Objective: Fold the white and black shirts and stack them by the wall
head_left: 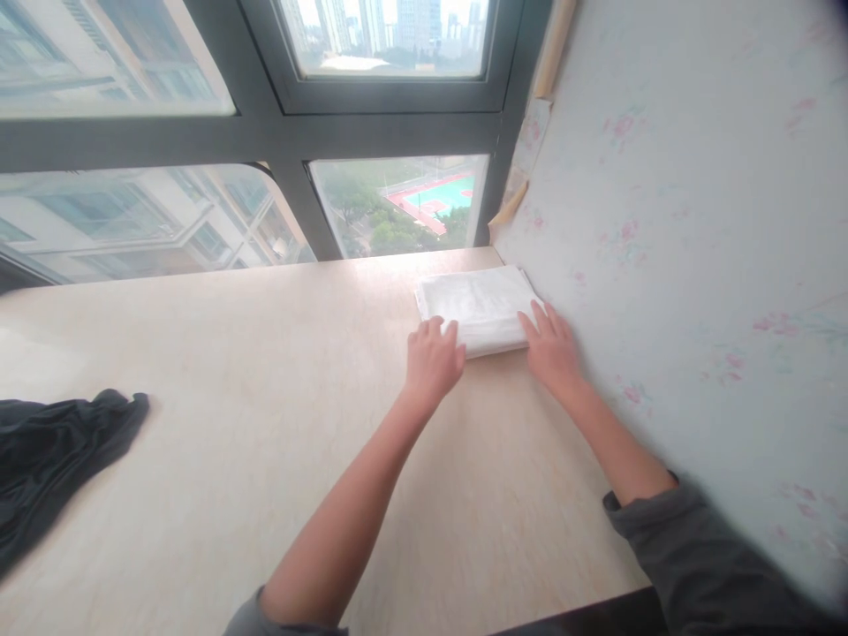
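Observation:
A folded white cloth [480,305] lies flat on the pale sill, in the corner against the papered wall. At its near left corner, my left hand [435,358] has its fingers curled over the edge, gripping it. My right hand [555,346] holds the near right corner between thumb and fingers, close to the wall. Both forearms reach in from below. The undersides of the cloth's corners are hidden by my hands.
The pale sill [265,424] runs along dark window frames [265,141]. A crumpled black cloth [59,450] lies at the far left. On the right rises a wall [689,230] with flowered paper, its edge peeling [510,210] beside the window.

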`<state>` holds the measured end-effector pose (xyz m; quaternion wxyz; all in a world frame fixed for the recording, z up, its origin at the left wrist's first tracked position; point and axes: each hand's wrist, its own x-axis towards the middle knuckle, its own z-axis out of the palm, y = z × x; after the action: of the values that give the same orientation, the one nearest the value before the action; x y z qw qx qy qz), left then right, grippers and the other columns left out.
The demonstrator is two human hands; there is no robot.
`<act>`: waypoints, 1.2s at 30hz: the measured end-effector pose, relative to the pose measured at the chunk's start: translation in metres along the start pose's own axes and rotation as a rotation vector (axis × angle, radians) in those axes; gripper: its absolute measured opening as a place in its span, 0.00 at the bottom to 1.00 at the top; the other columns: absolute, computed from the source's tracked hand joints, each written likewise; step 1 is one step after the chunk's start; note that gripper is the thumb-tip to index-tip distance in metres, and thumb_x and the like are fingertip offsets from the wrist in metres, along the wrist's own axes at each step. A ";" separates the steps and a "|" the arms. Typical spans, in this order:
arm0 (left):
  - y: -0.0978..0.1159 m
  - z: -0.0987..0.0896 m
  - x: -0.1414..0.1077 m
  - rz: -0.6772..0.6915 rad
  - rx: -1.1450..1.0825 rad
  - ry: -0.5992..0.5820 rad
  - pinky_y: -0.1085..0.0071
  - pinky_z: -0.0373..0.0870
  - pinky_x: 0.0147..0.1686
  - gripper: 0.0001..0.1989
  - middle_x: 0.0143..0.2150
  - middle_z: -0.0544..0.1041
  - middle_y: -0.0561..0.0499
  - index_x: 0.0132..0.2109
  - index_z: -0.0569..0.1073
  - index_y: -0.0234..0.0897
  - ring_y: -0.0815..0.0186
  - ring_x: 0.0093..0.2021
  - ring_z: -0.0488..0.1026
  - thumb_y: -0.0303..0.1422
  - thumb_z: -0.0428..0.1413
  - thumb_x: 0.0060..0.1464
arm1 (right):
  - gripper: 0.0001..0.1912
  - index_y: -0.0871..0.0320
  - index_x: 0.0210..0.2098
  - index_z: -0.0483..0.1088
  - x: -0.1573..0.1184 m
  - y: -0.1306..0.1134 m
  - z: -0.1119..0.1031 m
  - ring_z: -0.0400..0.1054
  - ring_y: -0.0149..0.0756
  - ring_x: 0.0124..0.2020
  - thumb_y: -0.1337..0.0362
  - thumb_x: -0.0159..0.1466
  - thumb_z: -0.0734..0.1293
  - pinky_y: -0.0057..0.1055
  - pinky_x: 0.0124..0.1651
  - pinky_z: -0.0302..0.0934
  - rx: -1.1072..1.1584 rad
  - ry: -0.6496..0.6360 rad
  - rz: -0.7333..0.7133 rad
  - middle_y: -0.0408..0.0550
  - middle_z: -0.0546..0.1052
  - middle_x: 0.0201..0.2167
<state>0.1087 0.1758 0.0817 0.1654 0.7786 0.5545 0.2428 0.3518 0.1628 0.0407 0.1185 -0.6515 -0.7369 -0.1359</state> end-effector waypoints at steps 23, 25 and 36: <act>-0.044 0.018 -0.086 0.061 0.423 -0.030 0.45 0.52 0.66 0.31 0.72 0.56 0.38 0.70 0.56 0.37 0.47 0.71 0.53 0.37 0.50 0.62 | 0.31 0.68 0.64 0.59 -0.044 -0.021 0.012 0.52 0.56 0.67 0.72 0.61 0.59 0.53 0.64 0.55 0.123 0.127 0.145 0.67 0.60 0.65; -0.063 0.011 -0.112 -0.003 0.416 -0.042 0.45 0.52 0.67 0.28 0.71 0.59 0.37 0.67 0.62 0.35 0.47 0.70 0.55 0.39 0.48 0.63 | 0.28 0.65 0.63 0.61 -0.070 -0.045 0.012 0.56 0.52 0.65 0.71 0.63 0.58 0.51 0.63 0.57 0.249 0.193 0.109 0.64 0.63 0.63; -0.085 -0.012 -0.211 -0.040 0.312 0.048 0.51 0.60 0.64 0.23 0.67 0.65 0.41 0.64 0.66 0.35 0.52 0.67 0.61 0.32 0.48 0.63 | 0.24 0.62 0.57 0.70 -0.111 -0.237 -0.001 0.57 0.49 0.65 0.73 0.62 0.60 0.49 0.66 0.55 0.590 -0.067 -0.308 0.57 0.69 0.61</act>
<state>-0.0211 0.0042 0.0058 0.0340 0.7776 0.6047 0.1688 0.1306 0.0325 -0.0084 0.2557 -0.4744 -0.8377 0.0884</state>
